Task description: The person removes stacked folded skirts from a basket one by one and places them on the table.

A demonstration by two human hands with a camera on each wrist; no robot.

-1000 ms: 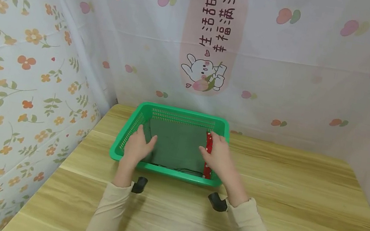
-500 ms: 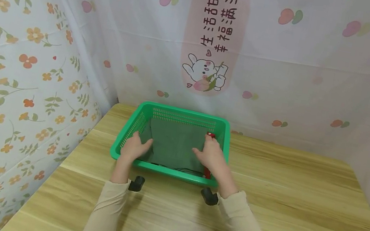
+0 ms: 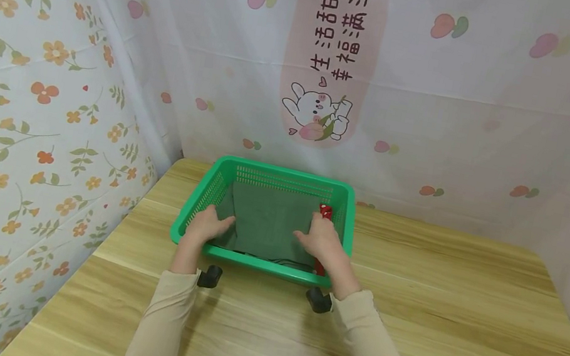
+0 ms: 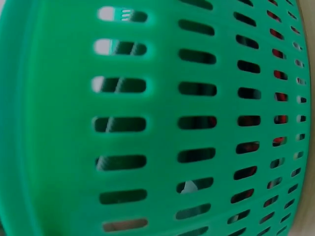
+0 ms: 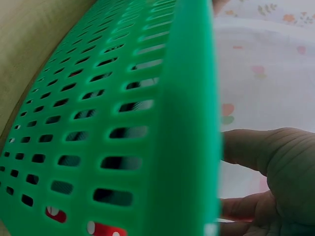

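A green plastic basket with slotted walls holds a folded grey-green cloth. At the basket's right end a strip of red cloth with white dots shows beside the grey-green one. My left hand reaches over the front rim to the cloth's left part, thumb spread to the right. Over the right edge of the cloth and partly over the red strip lies my right hand, thumb pointing left. Its thumb and fingers stand apart in the right wrist view. The left wrist view shows only the basket's wall.
The basket stands on a wood-grain table, near its back edge. Behind hangs a white printed curtain, and a flowered one hangs at the left. Black wrist mounts sit just in front of the basket.
My right hand has moved left and down from the basket's right side onto the cloth's edge, covering more of the red strip. My left hand has shifted slightly left and down.
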